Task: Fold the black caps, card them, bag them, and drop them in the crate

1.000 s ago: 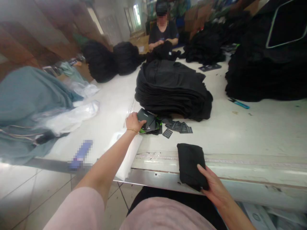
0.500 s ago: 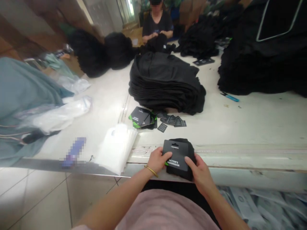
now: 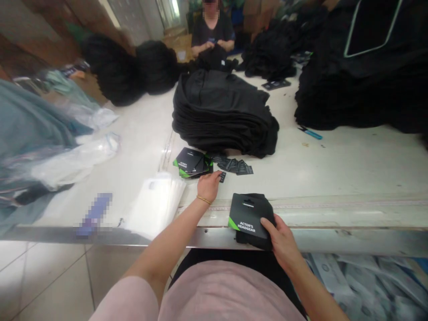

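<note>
My right hand (image 3: 282, 236) holds a folded black cloth (image 3: 256, 243) with a black and green card (image 3: 247, 216) on top. The card reads "ACTOR'S HEADGEAR", and my thumb presses on its right edge. Farther forward on the table, my left hand (image 3: 207, 186) has its fingertips closed at the edge of a small black printed label (image 3: 222, 177). Several more such labels (image 3: 236, 166) lie fanned out just beyond. Left of them sits a pile of black and green cards (image 3: 190, 160). Closer to the table's front edge lies a stack of white bags (image 3: 155, 205).
A thick stack of folded black cloth (image 3: 224, 111) stands mid-table. Tall black piles (image 3: 361, 93) rise at the right, with blue thread snips (image 3: 310, 133) beside them. Grey-blue fabric (image 3: 30, 120) and clear plastic lie left. Across the table, a person (image 3: 213, 33) handles black cloth.
My left hand has let go of the card and cloth and moved forward to the small loose label. My right hand still holds the card and cloth.
</note>
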The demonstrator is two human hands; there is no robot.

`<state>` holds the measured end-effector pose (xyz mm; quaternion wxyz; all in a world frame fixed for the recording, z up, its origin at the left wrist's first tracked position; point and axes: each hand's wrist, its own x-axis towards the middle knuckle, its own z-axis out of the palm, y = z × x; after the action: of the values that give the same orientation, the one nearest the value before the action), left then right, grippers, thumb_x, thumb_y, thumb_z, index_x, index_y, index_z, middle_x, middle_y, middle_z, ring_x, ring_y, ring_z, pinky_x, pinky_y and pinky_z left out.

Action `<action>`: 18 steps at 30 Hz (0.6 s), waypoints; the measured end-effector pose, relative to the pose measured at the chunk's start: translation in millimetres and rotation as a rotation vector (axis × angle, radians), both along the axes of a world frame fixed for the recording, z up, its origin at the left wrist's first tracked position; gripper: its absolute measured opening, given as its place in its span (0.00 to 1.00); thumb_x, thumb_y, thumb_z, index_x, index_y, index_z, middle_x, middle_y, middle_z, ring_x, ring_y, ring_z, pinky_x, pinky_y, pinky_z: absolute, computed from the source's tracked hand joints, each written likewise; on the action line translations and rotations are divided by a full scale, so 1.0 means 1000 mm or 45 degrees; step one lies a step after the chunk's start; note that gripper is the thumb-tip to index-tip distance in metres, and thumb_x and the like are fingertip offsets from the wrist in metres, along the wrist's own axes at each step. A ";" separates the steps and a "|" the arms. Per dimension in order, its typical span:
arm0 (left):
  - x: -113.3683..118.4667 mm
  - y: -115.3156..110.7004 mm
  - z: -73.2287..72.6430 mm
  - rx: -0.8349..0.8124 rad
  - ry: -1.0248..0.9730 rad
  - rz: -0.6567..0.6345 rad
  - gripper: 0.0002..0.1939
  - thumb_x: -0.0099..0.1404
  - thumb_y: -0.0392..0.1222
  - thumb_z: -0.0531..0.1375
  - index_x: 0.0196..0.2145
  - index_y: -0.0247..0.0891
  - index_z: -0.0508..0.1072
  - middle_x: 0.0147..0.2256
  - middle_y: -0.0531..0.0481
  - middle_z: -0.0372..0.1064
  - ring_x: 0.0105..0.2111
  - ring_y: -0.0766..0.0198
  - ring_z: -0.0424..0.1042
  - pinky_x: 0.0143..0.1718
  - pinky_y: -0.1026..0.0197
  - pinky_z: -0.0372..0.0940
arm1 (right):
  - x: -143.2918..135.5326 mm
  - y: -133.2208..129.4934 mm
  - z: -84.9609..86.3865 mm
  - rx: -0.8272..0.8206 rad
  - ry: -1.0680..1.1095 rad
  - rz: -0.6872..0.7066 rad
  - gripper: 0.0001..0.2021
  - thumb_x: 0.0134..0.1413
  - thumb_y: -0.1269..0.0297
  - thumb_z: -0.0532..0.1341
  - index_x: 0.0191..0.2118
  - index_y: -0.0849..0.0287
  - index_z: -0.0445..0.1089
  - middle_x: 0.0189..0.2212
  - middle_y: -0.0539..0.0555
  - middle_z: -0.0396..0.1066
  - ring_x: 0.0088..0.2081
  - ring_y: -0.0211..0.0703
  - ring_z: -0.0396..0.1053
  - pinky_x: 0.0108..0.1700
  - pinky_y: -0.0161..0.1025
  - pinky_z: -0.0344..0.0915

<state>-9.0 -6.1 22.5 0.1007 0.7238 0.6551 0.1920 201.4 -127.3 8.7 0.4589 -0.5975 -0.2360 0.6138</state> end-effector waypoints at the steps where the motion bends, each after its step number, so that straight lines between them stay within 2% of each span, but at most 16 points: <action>1: 0.001 -0.012 0.006 0.061 -0.079 -0.002 0.13 0.65 0.39 0.51 0.46 0.42 0.69 0.40 0.50 0.73 0.41 0.63 0.70 0.46 0.61 0.60 | -0.001 0.000 0.001 0.002 -0.013 -0.002 0.21 0.42 0.56 0.64 0.44 0.54 0.66 0.37 0.49 0.74 0.38 0.44 0.71 0.41 0.39 0.67; 3: 0.009 -0.042 0.017 0.145 -0.200 -0.062 0.13 0.66 0.40 0.51 0.46 0.41 0.68 0.42 0.50 0.72 0.42 0.64 0.70 0.45 0.60 0.61 | -0.005 0.000 0.005 0.009 -0.018 -0.016 0.20 0.41 0.56 0.64 0.43 0.55 0.66 0.37 0.49 0.74 0.38 0.44 0.70 0.42 0.40 0.67; 5: 0.024 -0.078 0.025 0.134 -0.237 -0.190 0.12 0.66 0.41 0.51 0.46 0.42 0.69 0.42 0.50 0.72 0.43 0.62 0.70 0.46 0.58 0.61 | -0.011 -0.001 0.010 0.029 0.026 -0.016 0.20 0.42 0.57 0.64 0.43 0.55 0.66 0.39 0.50 0.74 0.39 0.45 0.70 0.43 0.41 0.66; 8: 0.050 -0.124 0.027 0.045 -0.222 -0.361 0.14 0.65 0.39 0.51 0.48 0.41 0.66 0.45 0.47 0.71 0.48 0.58 0.67 0.49 0.51 0.60 | -0.023 -0.003 0.017 0.085 0.044 0.046 0.20 0.44 0.55 0.62 0.44 0.56 0.65 0.40 0.51 0.73 0.41 0.46 0.69 0.45 0.43 0.65; 10: 0.062 -0.142 0.025 0.005 -0.277 -0.368 0.17 0.65 0.36 0.50 0.51 0.38 0.62 0.48 0.45 0.68 0.50 0.56 0.65 0.52 0.48 0.58 | -0.028 -0.004 0.019 0.117 -0.066 0.087 0.20 0.42 0.54 0.63 0.43 0.57 0.66 0.39 0.52 0.73 0.41 0.47 0.69 0.46 0.44 0.64; 12: 0.063 -0.148 0.025 -0.046 -0.429 -0.314 0.18 0.65 0.35 0.50 0.53 0.38 0.58 0.47 0.44 0.69 0.49 0.59 0.66 0.51 0.51 0.60 | -0.028 -0.004 0.018 0.129 -0.180 0.103 0.21 0.40 0.54 0.64 0.42 0.59 0.66 0.37 0.53 0.73 0.40 0.47 0.69 0.46 0.45 0.64; 14: 0.046 -0.143 0.027 -0.033 -0.575 -0.229 0.17 0.64 0.37 0.51 0.51 0.39 0.59 0.44 0.46 0.70 0.46 0.62 0.68 0.49 0.56 0.62 | -0.023 -0.003 0.014 0.113 -0.228 0.098 0.22 0.38 0.54 0.65 0.41 0.59 0.66 0.35 0.53 0.73 0.38 0.47 0.69 0.45 0.45 0.64; 15: 0.030 -0.138 0.029 0.019 -0.600 -0.159 0.15 0.63 0.38 0.52 0.49 0.39 0.61 0.42 0.47 0.70 0.45 0.63 0.69 0.47 0.57 0.63 | -0.020 -0.002 0.011 0.094 -0.227 0.090 0.23 0.37 0.54 0.65 0.41 0.59 0.67 0.35 0.53 0.74 0.37 0.47 0.69 0.44 0.45 0.65; 16: 0.009 -0.131 0.030 0.096 -0.587 -0.051 0.13 0.63 0.39 0.53 0.46 0.39 0.63 0.42 0.47 0.70 0.44 0.63 0.69 0.46 0.58 0.64 | -0.017 -0.001 0.007 0.069 -0.216 0.088 0.23 0.36 0.54 0.66 0.41 0.59 0.67 0.34 0.52 0.74 0.36 0.47 0.70 0.43 0.45 0.65; 18: -0.043 -0.116 0.032 0.262 -0.475 0.264 0.11 0.62 0.40 0.53 0.43 0.38 0.66 0.41 0.45 0.69 0.42 0.62 0.68 0.42 0.59 0.65 | -0.012 0.002 0.000 0.036 -0.196 0.099 0.23 0.35 0.55 0.67 0.40 0.59 0.68 0.32 0.52 0.74 0.34 0.47 0.70 0.41 0.44 0.66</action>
<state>-52.1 -122.3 54.8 0.1255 0.6109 0.6731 0.3975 189.0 -125.1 9.0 0.4238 -0.6268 -0.3023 0.5798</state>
